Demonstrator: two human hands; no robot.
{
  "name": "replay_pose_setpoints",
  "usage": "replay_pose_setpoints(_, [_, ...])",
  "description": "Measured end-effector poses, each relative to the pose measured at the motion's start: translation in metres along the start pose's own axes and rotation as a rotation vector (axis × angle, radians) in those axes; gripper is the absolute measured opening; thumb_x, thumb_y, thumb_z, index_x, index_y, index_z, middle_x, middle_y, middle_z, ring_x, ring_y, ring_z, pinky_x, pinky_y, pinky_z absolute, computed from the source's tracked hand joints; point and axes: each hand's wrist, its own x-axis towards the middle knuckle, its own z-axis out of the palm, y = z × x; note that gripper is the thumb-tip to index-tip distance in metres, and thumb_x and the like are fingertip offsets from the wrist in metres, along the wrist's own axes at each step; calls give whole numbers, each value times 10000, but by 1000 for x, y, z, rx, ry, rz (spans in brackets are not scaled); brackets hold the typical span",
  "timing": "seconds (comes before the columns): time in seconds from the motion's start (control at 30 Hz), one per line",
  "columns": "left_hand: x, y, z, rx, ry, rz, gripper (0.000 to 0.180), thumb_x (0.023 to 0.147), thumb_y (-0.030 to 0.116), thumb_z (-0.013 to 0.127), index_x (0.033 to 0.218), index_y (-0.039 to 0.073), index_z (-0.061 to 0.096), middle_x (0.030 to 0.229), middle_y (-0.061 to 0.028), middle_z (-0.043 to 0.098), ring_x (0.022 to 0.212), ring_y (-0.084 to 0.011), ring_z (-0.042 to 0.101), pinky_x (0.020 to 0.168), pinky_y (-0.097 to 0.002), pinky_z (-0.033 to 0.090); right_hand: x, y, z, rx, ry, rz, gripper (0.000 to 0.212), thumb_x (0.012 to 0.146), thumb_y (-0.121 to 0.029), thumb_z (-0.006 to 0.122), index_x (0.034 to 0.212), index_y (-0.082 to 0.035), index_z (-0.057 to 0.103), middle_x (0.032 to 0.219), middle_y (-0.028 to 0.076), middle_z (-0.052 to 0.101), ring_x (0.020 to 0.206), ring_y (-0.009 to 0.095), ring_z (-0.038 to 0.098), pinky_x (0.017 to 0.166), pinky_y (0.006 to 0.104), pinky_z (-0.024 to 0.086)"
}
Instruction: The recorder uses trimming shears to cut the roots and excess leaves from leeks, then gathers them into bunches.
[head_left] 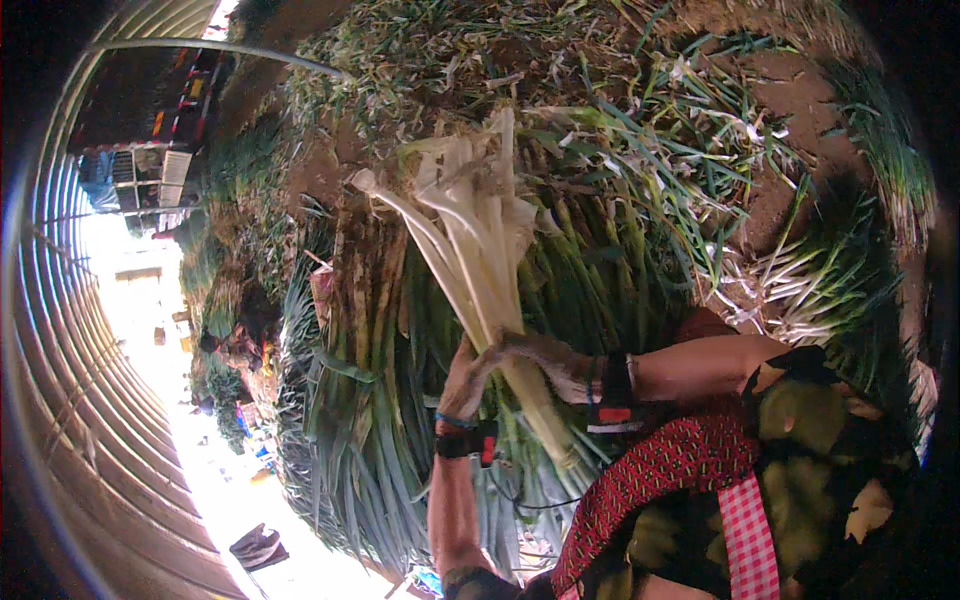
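A bunch of pale green onion stalks, white at the upper end, stands up in front of me. My left hand grips the bunch from the left at its lower part. My right hand, in a dirty glove with a dark wrist strap, wraps around the same stalks from the right. Both hands touch each other at the bunch. The green leaf ends hang down below my hands.
A big stack of bundled green onions lies under and behind the bunch. Loose trimmed leaves and soil spread at the upper right. A curved greenhouse wall runs along the left. Another person crouches far left.
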Motion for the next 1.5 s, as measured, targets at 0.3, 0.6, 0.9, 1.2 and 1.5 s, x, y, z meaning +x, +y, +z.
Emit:
replay_pose_setpoints(0.3, [-135, -6, -39, 57, 90, -110, 681, 898, 378, 622, 1418, -15, 424, 1292, -119, 572, 1167, -209, 537, 1025, -338, 412, -67, -3, 75, -609, -407, 44, 716, 871, -593, 650, 1328, -56, 522, 1269, 73, 562, 1135, 191, 515, 1003, 330, 419])
replay_pose_setpoints(0.6, [-258, -127, 73, -294, 150, -283, 749, 903, 436, 616, 1450, -11, 369, 1320, -125, 557, 1191, -223, 531, 1031, -352, 416, -99, -10, 40, -1172, -911, 506, 903, 852, -755, 505, 1416, -50, 463, 1385, 152, 523, 1262, 266, 482, 1092, 378, 353])
replay_pose_setpoints(0.9, [-246, -141, 146, -446, 226, -343, 719, 906, 425, 615, 1433, -9, 390, 1306, -120, 566, 1176, -216, 536, 1021, -348, 421, -59, -59, 7, -1474, -1411, 76, 588, 934, -558, 553, 1280, -88, 624, 1040, 128, 700, 969, 258, 635, 885, 400, 501])
replay_pose_setpoints(1.2, [-251, -146, 158, -492, 282, -366, 690, 909, 415, 614, 1415, -7, 410, 1291, -115, 575, 1162, -209, 542, 1010, -343, 426, -53, -161, -9, -1540, -594, 12, 544, 827, -250, 730, 1307, -47, 576, 1158, 138, 664, 1070, 233, 632, 956, 382, 488])
replay_pose_setpoints(1.5, [-242, -137, 154, -465, 280, -368, 660, 912, 404, 613, 1397, -5, 431, 1276, -110, 584, 1147, -202, 547, 999, -339, 431, 10, -22, -72, -1461, -756, -957, 479, 936, -261, 620, 1349, -47, 508, 1147, 145, 673, 1013, 259, 658, 909, 397, 528])
